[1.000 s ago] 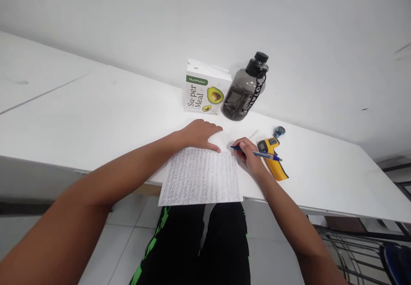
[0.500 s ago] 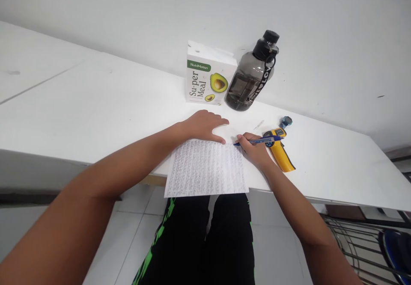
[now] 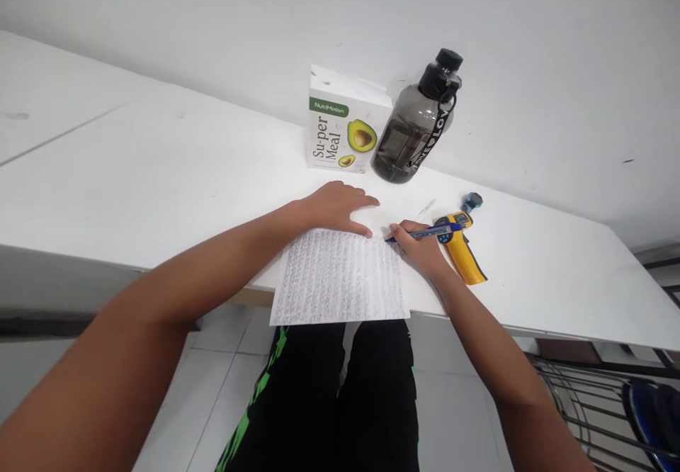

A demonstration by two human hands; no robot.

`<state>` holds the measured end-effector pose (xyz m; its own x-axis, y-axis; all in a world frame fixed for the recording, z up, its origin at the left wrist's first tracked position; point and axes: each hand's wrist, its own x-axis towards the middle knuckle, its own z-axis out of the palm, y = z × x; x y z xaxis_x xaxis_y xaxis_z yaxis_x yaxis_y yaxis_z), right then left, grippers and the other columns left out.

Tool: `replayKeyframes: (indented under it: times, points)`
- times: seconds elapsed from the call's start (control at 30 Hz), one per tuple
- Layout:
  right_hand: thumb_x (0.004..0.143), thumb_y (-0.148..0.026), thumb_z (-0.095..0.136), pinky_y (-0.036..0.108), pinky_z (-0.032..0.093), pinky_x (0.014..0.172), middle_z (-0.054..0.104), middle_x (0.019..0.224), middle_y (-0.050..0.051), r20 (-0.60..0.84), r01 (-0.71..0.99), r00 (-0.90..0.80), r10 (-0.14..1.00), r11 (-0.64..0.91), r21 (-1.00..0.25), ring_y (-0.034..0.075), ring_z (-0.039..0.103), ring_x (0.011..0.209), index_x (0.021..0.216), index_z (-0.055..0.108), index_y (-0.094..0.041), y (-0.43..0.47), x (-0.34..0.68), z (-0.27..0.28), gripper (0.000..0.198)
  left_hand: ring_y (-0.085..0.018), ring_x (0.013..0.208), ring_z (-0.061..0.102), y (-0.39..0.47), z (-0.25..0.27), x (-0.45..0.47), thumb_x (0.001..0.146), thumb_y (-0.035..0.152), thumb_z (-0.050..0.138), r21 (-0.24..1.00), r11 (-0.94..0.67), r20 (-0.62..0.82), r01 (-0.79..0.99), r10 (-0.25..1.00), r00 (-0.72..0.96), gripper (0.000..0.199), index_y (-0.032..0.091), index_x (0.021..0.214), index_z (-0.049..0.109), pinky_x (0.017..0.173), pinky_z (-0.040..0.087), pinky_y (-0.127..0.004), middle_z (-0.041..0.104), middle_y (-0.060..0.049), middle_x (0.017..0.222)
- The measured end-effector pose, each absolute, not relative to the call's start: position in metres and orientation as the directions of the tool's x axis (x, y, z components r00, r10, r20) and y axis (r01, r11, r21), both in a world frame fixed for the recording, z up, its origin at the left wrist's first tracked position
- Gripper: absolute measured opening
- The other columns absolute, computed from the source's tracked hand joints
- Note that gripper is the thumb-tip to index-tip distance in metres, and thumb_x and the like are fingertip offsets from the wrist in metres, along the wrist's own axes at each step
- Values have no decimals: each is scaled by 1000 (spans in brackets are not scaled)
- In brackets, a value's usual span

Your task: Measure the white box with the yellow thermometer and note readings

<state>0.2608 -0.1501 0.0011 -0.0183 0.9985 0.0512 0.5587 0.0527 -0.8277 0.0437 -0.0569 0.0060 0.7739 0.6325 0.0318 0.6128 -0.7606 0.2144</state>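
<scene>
A sheet of paper (image 3: pixel 340 281) covered in dense rows of marks lies on the white table, its near edge overhanging the front. My left hand (image 3: pixel 334 208) rests flat across the sheet's upper left part, thumb and fingers spread apart. At the upper right corner of the paper, my right hand (image 3: pixel 417 245) grips a blue pen (image 3: pixel 438 231). The pen's tip meets the paper near its top edge, and its back end points right, over a yellow and black handheld device (image 3: pixel 465 259). The marks are too small to read.
Behind my hands stand a white "Su-per Meal" box (image 3: pixel 345 132) and a dark translucent bottle (image 3: pixel 411 132), close to the wall. A blue watch-like item (image 3: pixel 472 201) and a thin clear stick (image 3: pixel 426 208) lie to the right. A wire rack (image 3: pixel 584 401) stands below the table, lower right.
The pen's back end has shifted very slightly left and down with my right hand. My left hand stays in place on the paper.
</scene>
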Motion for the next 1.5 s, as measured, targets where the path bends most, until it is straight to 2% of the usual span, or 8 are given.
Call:
replayKeyframes:
  times: [0.13,0.47,0.77,1.1,1.2,1.4,1.5]
  points:
    - [85,-43,57,30,45,65,65,63,2,70,572,29,997,41,-819,18,59,67,64,66,-20,-150,260,2,33,-26,103,59,-57,5,43,76,80,47,205,-771,59,603,624,779,73,32,130,57,85,36,-34,67,-4,118]
    - [83,-45,59,29,45,61,62,58,1,44,547,21,999,25,-837,17,57,62,63,67,-19,-150,260,2,34,-25,98,60,-57,5,44,75,82,48,192,-769,52,610,628,776,70,29,119,61,82,37,-34,68,-4,113]
    - [83,-49,61,30,46,64,57,55,0,80,550,40,996,45,-834,17,55,61,63,67,-20,-148,262,-1,36,-26,102,60,-57,4,45,75,80,49,210,-758,46,618,639,768,69,30,121,60,84,36,-35,67,-3,115]
    - [85,-49,59,30,45,64,60,59,1,86,573,17,996,61,-818,17,55,64,64,65,-20,-150,261,3,36,-27,106,59,-57,5,45,75,79,52,228,-741,22,632,652,757,69,30,123,60,86,36,-35,65,-2,118]
    - [86,-49,58,29,45,64,55,56,-1,114,579,26,993,79,-812,15,53,61,61,62,-20,-150,261,3,38,-27,105,59,-57,5,45,75,79,51,228,-744,24,628,649,760,70,29,123,60,86,36,-35,65,-3,116]
    - [86,-44,58,28,42,61,51,53,-3,149,592,34,988,100,-800,14,48,59,59,58,-20,-151,261,2,36,-26,103,59,-57,8,45,74,78,52,235,-740,6,630,649,761,70,29,124,60,86,36,-34,66,-4,113]
    - [85,-40,58,27,41,60,51,52,-3,113,580,2,994,90,-809,13,47,57,58,59,-19,-151,260,4,34,-26,104,59,-57,8,45,74,77,54,237,-735,5,636,655,755,69,30,124,60,87,36,-35,66,-3,112]
